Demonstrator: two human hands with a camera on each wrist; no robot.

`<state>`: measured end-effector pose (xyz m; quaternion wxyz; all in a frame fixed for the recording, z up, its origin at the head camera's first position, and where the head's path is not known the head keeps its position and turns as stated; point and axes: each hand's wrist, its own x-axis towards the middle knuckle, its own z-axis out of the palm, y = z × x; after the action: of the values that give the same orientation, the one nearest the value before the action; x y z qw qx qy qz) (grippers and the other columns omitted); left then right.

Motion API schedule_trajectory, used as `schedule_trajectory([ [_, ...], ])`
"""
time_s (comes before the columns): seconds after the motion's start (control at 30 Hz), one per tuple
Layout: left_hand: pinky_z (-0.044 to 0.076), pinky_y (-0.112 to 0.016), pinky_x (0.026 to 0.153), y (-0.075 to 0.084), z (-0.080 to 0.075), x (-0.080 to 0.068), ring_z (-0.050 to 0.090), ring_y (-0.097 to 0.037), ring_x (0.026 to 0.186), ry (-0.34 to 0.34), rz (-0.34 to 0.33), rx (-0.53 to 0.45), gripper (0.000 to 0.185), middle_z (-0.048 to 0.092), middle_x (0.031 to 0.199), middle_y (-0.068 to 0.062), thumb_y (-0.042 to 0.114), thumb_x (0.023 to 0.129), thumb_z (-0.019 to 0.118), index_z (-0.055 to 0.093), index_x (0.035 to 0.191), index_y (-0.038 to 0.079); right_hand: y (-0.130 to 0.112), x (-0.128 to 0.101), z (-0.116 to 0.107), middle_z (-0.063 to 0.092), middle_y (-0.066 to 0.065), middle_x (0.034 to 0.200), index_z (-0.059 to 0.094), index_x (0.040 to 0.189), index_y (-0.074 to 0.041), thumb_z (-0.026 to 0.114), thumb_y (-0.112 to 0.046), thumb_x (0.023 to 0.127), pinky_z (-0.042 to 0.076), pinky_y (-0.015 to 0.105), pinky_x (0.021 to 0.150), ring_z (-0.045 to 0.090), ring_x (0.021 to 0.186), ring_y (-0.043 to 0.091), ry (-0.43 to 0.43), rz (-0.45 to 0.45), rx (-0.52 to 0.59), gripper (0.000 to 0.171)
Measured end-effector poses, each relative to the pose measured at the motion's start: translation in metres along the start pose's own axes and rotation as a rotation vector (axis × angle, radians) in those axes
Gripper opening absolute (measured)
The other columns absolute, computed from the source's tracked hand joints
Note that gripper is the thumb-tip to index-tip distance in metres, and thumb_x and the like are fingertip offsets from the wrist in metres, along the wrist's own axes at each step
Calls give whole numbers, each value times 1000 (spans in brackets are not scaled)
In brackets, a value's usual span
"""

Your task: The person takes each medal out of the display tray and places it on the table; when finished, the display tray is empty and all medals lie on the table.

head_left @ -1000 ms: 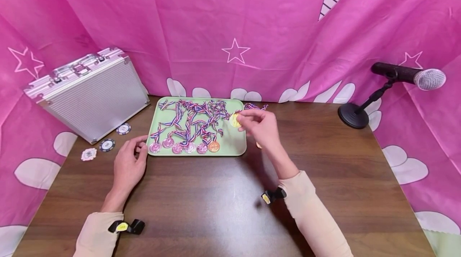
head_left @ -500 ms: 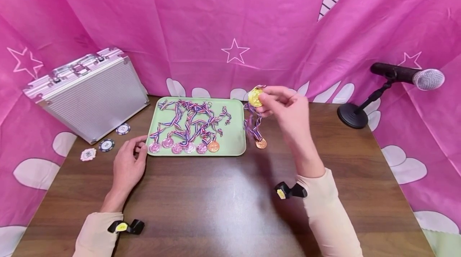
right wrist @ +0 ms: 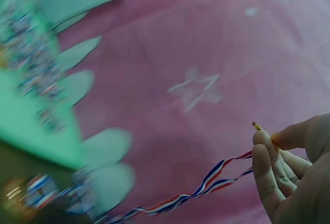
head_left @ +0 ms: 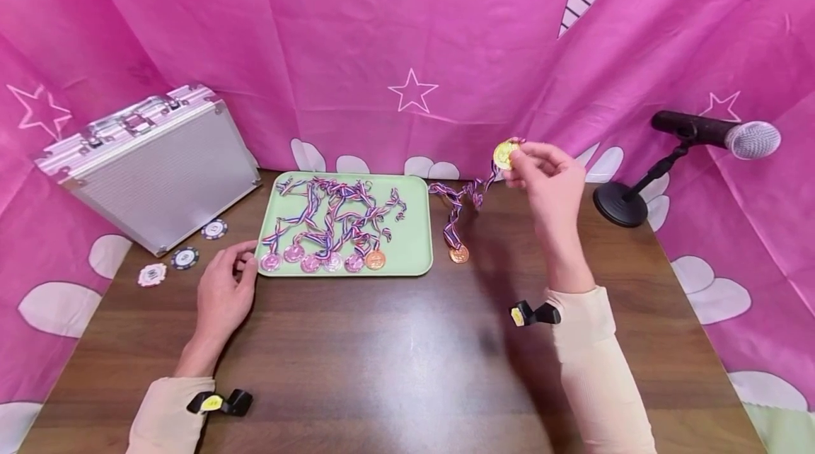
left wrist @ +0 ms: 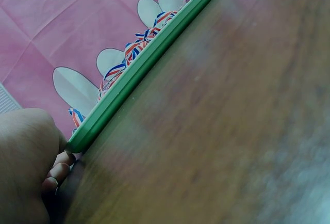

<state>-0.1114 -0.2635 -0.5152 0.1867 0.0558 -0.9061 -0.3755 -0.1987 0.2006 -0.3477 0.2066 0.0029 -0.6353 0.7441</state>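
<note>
- Your right hand [head_left: 547, 182] pinches the gold medal [head_left: 504, 154], now lifted off the tray [head_left: 414, 256] toward the desk's far edge, ribbon [head_left: 465, 194] trailing.
- Your left hand [head_left: 223, 291], relaxed, steadies the tray's near-left corner.

We're at a staged recording corner rather than any lived-in room: pink cloth [head_left: 407, 37] printed with stars and white petals hangs as a backdrop on all sides of a dark wooden table [head_left: 395, 362]. A microphone [head_left: 719, 134] on a small desk stand sits at the right edge, and an aluminium case [head_left: 153, 164] with poker chips [head_left: 185, 257] beside it looks like laid-out props.
</note>
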Motion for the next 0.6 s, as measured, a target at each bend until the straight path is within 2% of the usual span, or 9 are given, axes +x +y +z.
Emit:
schedule_trajectory([
  [0.1,37,-34,82,0,0,1,54,-21,93,-1,2,1,31,68,106,-16,8,109,61,73,136,2,37,-9,-13,75,-1,74,78,106,8,75,10,97,63,26,63,74,60,10,5,95,-94,9],
  [0.2,38,-34,82,1,0,1,55,-22,93,-7,3,-1,31,67,106,-16,9,109,61,73,137,2,74,-22,-28,75,-3,73,75,114,16,76,7,99,63,25,62,74,60,8,-5,230,-175,18],
  [0.33,38,-33,82,1,1,0,54,-21,93,-7,-2,-2,31,67,106,-16,9,109,61,73,136,2,107,-40,-43,77,-1,75,73,119,19,76,4,100,61,23,59,72,59,6,-39,340,-258,24],
  [0.47,37,-34,83,0,0,0,54,-21,93,-5,-7,-3,31,67,107,-15,9,109,61,73,137,2,121,-52,-54,77,1,76,76,114,16,78,-1,99,57,20,55,70,56,4,-89,345,-372,22],
  [0.6,37,-33,83,0,0,0,54,-21,94,-6,-6,0,31,66,106,-15,10,109,61,73,137,2,127,-61,-60,76,-2,73,81,105,6,83,-9,95,49,18,54,63,53,3,-117,253,-588,18],
])
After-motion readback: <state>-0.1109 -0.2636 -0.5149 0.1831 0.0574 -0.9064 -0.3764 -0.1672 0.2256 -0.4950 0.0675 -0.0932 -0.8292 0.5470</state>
